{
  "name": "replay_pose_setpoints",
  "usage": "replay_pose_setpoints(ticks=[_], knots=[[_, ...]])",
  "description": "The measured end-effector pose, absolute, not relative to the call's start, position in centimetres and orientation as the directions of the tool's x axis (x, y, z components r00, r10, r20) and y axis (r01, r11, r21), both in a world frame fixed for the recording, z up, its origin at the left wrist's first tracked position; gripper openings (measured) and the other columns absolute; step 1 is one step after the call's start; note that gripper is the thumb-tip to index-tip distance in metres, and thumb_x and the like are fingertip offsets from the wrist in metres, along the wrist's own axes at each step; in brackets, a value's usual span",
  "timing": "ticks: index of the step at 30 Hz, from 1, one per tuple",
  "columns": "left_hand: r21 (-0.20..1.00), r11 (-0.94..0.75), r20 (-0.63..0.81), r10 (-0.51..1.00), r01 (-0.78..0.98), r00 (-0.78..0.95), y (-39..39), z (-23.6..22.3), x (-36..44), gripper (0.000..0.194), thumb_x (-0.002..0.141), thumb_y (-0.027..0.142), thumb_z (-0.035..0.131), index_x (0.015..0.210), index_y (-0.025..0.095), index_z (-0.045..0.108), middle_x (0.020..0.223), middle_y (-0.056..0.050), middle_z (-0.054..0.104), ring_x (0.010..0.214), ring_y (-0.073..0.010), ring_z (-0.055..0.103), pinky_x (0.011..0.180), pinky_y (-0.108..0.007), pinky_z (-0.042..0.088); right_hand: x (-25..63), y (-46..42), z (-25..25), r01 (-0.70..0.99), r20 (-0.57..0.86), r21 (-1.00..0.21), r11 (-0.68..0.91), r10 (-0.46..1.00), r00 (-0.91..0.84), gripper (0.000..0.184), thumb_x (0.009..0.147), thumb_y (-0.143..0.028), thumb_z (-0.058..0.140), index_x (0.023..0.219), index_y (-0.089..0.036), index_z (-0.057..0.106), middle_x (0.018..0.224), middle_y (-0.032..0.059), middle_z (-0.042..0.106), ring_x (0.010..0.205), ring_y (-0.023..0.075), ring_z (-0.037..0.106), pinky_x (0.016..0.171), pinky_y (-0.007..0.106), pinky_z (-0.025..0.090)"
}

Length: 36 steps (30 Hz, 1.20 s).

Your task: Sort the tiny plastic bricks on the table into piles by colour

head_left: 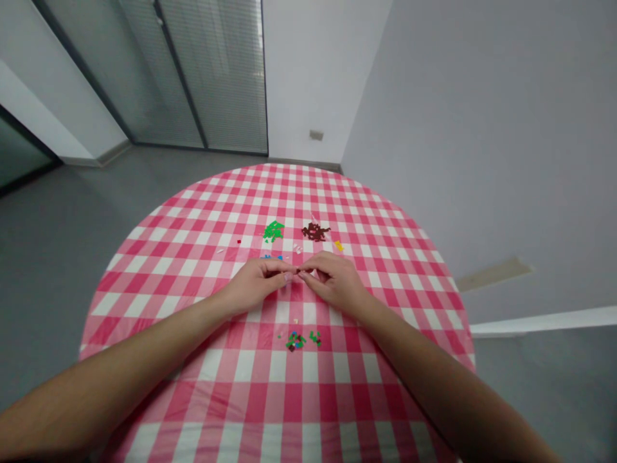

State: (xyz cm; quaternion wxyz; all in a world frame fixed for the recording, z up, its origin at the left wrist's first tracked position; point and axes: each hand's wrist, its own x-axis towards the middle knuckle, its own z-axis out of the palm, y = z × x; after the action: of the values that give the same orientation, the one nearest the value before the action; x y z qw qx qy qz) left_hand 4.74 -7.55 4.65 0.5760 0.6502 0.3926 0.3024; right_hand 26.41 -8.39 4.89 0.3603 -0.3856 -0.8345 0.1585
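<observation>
My left hand (258, 286) and my right hand (335, 280) meet above the middle of the round table, with fingertips together. A tiny dark piece (299, 272) appears pinched between them, too small to identify. Beyond my hands lie a heap of green micro bricks (273, 231), a dark brown heap (315, 232), yellow pieces (339, 245) and partly hidden blue pieces (270, 257). Nearer me, below my hands, sits a small mixed scatter of coloured bricks (295, 341).
The table wears a pink-and-white gingham cloth (159, 308). A few white bits (297, 248) and a red bit (239, 241) lie loose on it. Grey floor surrounds the table, with a glass partition with blinds (216, 71) at back left and a pale wall (457, 128) at right.
</observation>
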Motion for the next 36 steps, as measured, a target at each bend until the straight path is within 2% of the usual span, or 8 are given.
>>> replay_pose_setpoints(ticks=[5,10,14,21,26,29,32,36], knots=[[0.99,-0.008,-0.07,0.843,0.141,0.533,-7.7,4.6,4.9,0.036,0.084,0.044,0.071,0.11,0.019,0.076,0.103,-0.006,0.077,0.095,-0.0214,0.068,0.089,-0.038,0.053,27.0,-7.9,5.1,0.595,0.45,-0.543,0.593,0.803,-0.39,0.011,0.089,-0.025,0.065,0.087,-0.021,0.074,0.077,0.0043,0.072,0.068,0.0159,0.062,0.066,0.029,0.047],[0.982,-0.017,-0.088,0.839,0.188,0.536,-7.8,4.6,4.8,0.03,0.087,0.04,0.068,0.108,0.019,0.074,0.103,-0.006,0.076,0.09,-0.019,0.067,0.084,-0.035,0.053,29.4,-5.5,4.9,0.823,0.263,-0.495,0.278,0.951,-0.163,0.011,0.081,-0.019,0.066,0.083,-0.02,0.077,0.087,0.0074,0.077,0.079,0.0211,0.068,0.074,0.032,0.051],[0.974,-0.064,-0.079,0.803,0.217,0.591,-7.7,4.5,4.5,0.025,0.09,0.037,0.064,0.102,0.018,0.075,0.096,-0.006,0.075,0.085,-0.0179,0.066,0.081,-0.034,0.052,30.7,-4.1,4.7,0.901,0.115,-0.426,0.081,0.993,-0.035,0.017,0.083,-0.021,0.062,0.082,-0.019,0.078,0.086,0.0083,0.078,0.077,0.0233,0.069,0.07,0.033,0.049],[0.958,-0.141,-0.054,0.767,0.249,0.64,-7.6,4.6,4.4,0.021,0.091,0.033,0.061,0.099,0.018,0.074,0.098,-0.006,0.076,0.09,-0.0192,0.068,0.081,-0.034,0.053,30.9,-4.3,4.6,0.919,0.138,-0.346,0.19,0.979,-0.15,0.026,0.09,-0.021,0.055,0.088,-0.02,0.081,0.093,0.0098,0.079,0.082,0.0248,0.07,0.069,0.033,0.05],[0.867,-0.333,-0.001,0.743,0.37,0.669,-7.6,5.6,3.9,0.015,0.09,0.022,0.061,0.094,0.018,0.074,0.094,-0.005,0.074,0.088,-0.019,0.067,0.083,-0.035,0.052,30.5,-4.9,4.9,0.946,0.071,-0.247,0.211,0.977,-0.199,0.034,0.092,-0.018,0.05,0.107,-0.02,0.08,0.108,0.0099,0.078,0.095,0.0258,0.071,0.075,0.032,0.051],[0.835,-0.418,-0.017,0.63,0.358,0.777,-7.7,6.4,3.4,0.013,0.088,0.016,0.063,0.093,0.019,0.075,0.094,-0.005,0.074,0.088,-0.0176,0.067,0.083,-0.032,0.052,30.0,-4.9,5.2,0.956,0.013,-0.227,0.185,0.982,-0.187,0.042,0.097,-0.021,0.043,0.126,-0.023,0.074,0.12,0.0096,0.075,0.103,0.0266,0.069,0.08,0.033,0.051],[0.837,-0.468,-0.059,0.438,0.284,0.897,-7.9,7.0,3.1,0.011,0.086,0.012,0.067,0.088,0.019,0.075,0.091,-0.004,0.074,0.088,-0.0163,0.067,0.08,-0.027,0.052,29.5,-4.7,5.4,0.961,-0.019,-0.227,0.16,0.985,-0.169,0.046,0.1,-0.023,0.038,0.136,-0.025,0.067,0.127,0.0091,0.072,0.108,0.027,0.068,0.083,0.035,0.051],[0.815,-0.525,-0.091,0.301,0.245,0.949,-8.5,6.9,3.1,0.013,0.079,0.009,0.077,0.087,0.019,0.073,0.092,-0.003,0.072,0.088,-0.0162,0.066,0.079,-0.026,0.051,29.1,-4.5,5.4,0.968,-0.051,-0.187,0.165,0.983,-0.177,0.049,0.102,-0.025,0.035,0.144,-0.024,0.06,0.125,0.0112,0.073,0.104,0.0288,0.069,0.079,0.036,0.051]])
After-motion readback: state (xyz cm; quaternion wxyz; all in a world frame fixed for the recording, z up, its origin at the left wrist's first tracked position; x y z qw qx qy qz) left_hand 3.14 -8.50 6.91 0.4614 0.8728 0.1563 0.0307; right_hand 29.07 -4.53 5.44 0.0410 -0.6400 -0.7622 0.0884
